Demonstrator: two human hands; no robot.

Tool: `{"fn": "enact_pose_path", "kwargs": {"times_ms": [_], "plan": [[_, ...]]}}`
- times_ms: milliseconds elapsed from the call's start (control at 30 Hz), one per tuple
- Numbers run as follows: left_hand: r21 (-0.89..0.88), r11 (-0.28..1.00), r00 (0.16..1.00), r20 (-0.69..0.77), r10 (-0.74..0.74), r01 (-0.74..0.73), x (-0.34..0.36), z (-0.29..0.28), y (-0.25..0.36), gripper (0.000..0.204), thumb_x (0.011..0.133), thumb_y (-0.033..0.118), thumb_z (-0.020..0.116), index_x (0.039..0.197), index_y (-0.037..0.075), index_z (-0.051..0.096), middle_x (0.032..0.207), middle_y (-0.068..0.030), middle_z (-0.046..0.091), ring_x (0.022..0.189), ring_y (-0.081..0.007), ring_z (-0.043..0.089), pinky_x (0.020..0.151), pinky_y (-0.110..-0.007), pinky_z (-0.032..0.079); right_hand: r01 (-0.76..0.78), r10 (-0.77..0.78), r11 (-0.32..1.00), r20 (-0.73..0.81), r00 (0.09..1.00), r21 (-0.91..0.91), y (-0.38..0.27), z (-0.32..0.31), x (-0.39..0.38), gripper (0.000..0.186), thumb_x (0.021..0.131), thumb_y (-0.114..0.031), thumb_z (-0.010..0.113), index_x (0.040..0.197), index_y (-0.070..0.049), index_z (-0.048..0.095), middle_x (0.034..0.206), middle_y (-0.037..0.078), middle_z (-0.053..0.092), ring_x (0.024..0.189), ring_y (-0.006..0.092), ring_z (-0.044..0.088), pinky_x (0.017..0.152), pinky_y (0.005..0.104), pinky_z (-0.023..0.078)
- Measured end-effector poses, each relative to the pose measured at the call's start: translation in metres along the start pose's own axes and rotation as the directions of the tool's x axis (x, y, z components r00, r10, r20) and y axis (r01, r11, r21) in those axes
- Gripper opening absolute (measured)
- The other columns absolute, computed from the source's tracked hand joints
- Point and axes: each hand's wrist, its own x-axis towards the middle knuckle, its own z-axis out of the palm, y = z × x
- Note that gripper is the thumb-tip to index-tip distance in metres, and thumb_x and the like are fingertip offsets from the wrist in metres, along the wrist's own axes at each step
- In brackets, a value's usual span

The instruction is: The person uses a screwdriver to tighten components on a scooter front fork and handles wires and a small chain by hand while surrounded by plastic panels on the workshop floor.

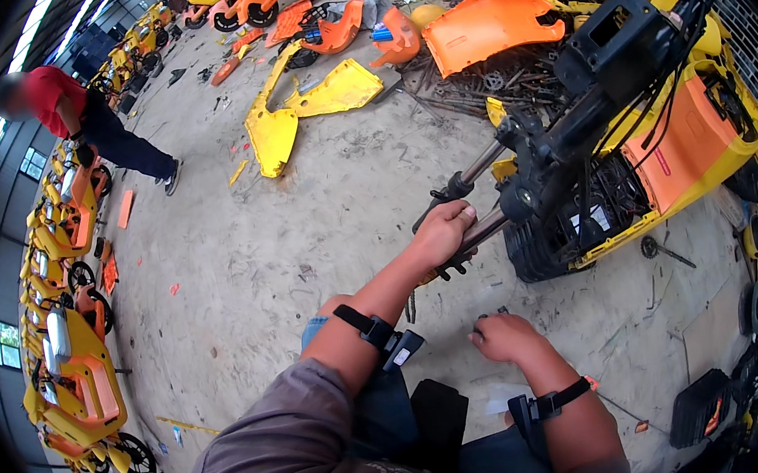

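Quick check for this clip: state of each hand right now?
Left hand: closed around a front-fork leg.
Right hand: fingers curled; how far closed, and whether on anything, cannot be told.

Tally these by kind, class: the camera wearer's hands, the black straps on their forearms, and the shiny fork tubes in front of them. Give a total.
Hands, left hand and right hand: 2
Black forearm straps: 2
Shiny fork tubes: 2
Total: 6
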Motion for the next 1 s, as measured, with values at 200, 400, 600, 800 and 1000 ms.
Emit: {"fn": "enact_pose_path", "kwargs": {"times_ms": [200,400,600,800,1000], "plan": [[0.279,0.955,0.961,-0.223,0.163,-0.098,-0.01,0.012,-0.014,0.028,0.105,0.025,0.048,0.09,0.002,0.056,0.07,-0.0058,0.056,0.06,-0.0159,0.056,0.056,-0.034,0.046,-0.158,0.154,0.986,0.08,0.985,0.046,-0.02,-0.035,0.0,0.055,0.096,-0.056,0.048,0.097,-0.008,0.075,0.106,0.018,0.071,0.102,0.0387,0.066,0.089,0.0477,0.051],[0.3,0.953,0.915,-0.374,0.149,-0.032,-0.028,0.027,0.009,0.032,0.103,0.03,0.047,0.089,0.004,0.059,0.065,-0.0142,0.062,0.06,-0.0301,0.063,0.06,-0.043,0.046,-0.245,0.271,0.947,-0.106,0.957,0.21,-0.003,-0.035,0.01,0.053,0.098,-0.052,0.046,0.1,-0.008,0.075,0.1,0.018,0.072,0.1,0.0392,0.066,0.089,0.0474,0.051],[0.288,0.954,0.887,-0.416,0.201,-0.081,-0.038,0.022,0.009,0.029,0.104,0.027,0.049,0.092,0.003,0.057,0.07,-0.0136,0.057,0.067,-0.0251,0.057,0.061,-0.041,0.043,-0.078,0.304,0.872,-0.41,0.86,0.483,-0.001,-0.047,0.018,0.044,0.097,-0.038,0.052,0.132,-0.013,0.057,0.096,0.02,0.072,0.095,0.0411,0.067,0.085,0.0476,0.052],[0.298,0.952,0.892,-0.409,0.192,-0.068,-0.045,0.026,0.01,0.03,0.104,0.03,0.048,0.1,0.002,0.058,0.074,-0.0201,0.06,0.072,-0.0369,0.062,0.066,-0.046,0.045,-0.036,0.21,0.881,-0.321,0.924,0.472,-0.015,-0.054,0.02,0.046,0.095,-0.033,0.055,0.136,-0.014,0.053,0.097,0.019,0.072,0.096,0.041,0.068,0.085,0.0473,0.052],[0.277,0.961,0.912,-0.388,0.135,-0.024,-0.055,0.029,0.02,0.03,0.105,0.03,0.046,0.1,0.003,0.056,0.077,-0.0196,0.062,0.075,-0.0378,0.063,0.068,-0.047,0.046,-0.016,0.15,0.892,-0.263,0.953,0.452,-0.019,-0.028,0.051,0.048,0.093,-0.035,0.058,0.132,-0.008,0.055,0.102,0.021,0.071,0.099,0.0407,0.067,0.086,0.0465,0.052]]}}
